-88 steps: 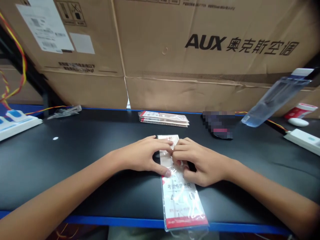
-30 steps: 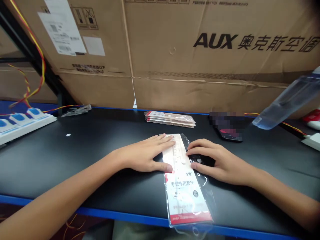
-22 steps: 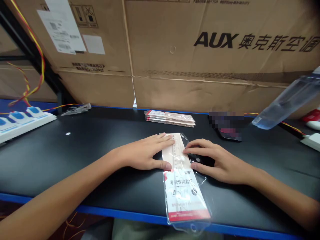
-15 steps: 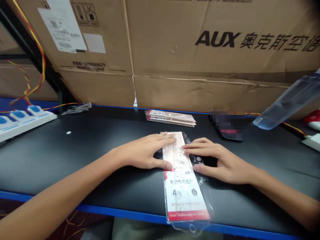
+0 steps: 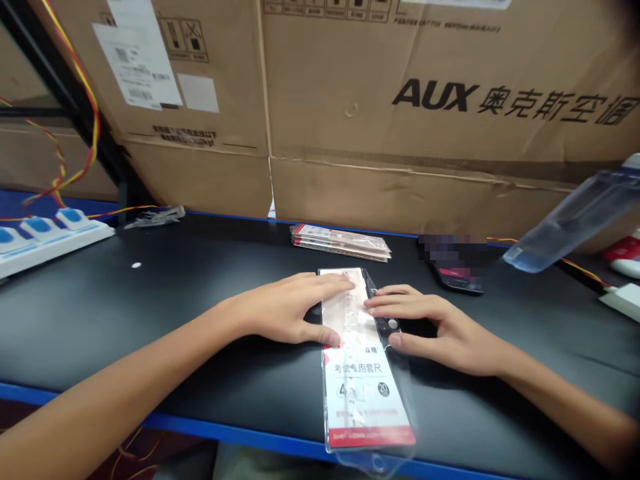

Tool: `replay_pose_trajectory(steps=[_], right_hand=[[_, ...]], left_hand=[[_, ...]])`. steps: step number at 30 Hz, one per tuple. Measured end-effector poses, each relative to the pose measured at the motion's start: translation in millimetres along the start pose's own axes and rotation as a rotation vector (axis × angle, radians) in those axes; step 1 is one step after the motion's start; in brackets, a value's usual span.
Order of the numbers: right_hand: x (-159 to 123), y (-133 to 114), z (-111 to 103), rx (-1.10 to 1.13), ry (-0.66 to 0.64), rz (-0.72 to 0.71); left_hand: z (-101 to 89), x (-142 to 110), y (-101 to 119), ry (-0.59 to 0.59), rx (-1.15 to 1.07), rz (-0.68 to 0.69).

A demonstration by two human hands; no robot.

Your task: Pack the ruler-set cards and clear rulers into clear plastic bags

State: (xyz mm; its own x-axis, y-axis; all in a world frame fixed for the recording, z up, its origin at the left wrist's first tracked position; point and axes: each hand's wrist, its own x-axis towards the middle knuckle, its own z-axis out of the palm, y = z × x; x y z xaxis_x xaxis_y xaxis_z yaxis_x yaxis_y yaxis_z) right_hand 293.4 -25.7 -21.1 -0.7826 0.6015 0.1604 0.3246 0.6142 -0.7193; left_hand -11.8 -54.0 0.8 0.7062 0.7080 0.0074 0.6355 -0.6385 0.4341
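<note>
A packaged ruler set (image 5: 367, 400) in a clear plastic sleeve lies lengthwise on the black table, its red lower end at the front edge. My left hand (image 5: 293, 307) rests over its upper left part, fingers spread and thumb on the card. At the opposite side, my right hand (image 5: 435, 327) touches the sleeve's right edge with its fingertips, fingers apart. A clear flap with a snap button (image 5: 393, 324) sticks out beneath the right fingers. Behind them lies a stack of similar ruler packages (image 5: 343, 242).
A large cardboard box (image 5: 330, 187) stands along the back. On the left is a white power strip (image 5: 60, 243) with cables. A phone (image 5: 457, 277) and a tilted clear plastic bottle (image 5: 565, 220) are at the right. Crumpled plastic (image 5: 157, 217) lies back left.
The view has shifted slightly. The clear flap on the package's right side shows less than before. Both hands keep nearly the same place on the package.
</note>
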Motion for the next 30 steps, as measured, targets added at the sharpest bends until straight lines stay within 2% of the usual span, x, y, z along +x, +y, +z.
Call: replay_pose_trajectory(steps=[3,8,13,19,26,30], right_hand=[[-0.7,-7.4,4.0,-0.064,-0.031,0.011],[-4.4,-18.1,9.8,-0.196,-0.161,0.026],[-5.5,-17.3,10.3,-0.256,-0.193,0.058],[-3.8,-21.2,9.5,-0.407,-0.267,-0.004],[-3.8,-8.1,-5.8,-0.456,-0.129,0.018],[-3.3,-3.2,-2.6,-0.453,-0.041,0.017]], left_hand=[[0.1,-1.1,0.2,-0.025,0.005,0.002],[0.5,-1.6,-1.2,-0.062,-0.006,-0.002],[-0.8,-0.7,-2.8,-0.096,0.000,-0.037],[-3.6,-0.8,-2.0,-0.139,-0.009,-0.099],[-18.6,-6.8,-6.3,-0.206,0.033,-0.266],[-23.8,-11.9,-12.5,-0.201,0.051,-0.286]])
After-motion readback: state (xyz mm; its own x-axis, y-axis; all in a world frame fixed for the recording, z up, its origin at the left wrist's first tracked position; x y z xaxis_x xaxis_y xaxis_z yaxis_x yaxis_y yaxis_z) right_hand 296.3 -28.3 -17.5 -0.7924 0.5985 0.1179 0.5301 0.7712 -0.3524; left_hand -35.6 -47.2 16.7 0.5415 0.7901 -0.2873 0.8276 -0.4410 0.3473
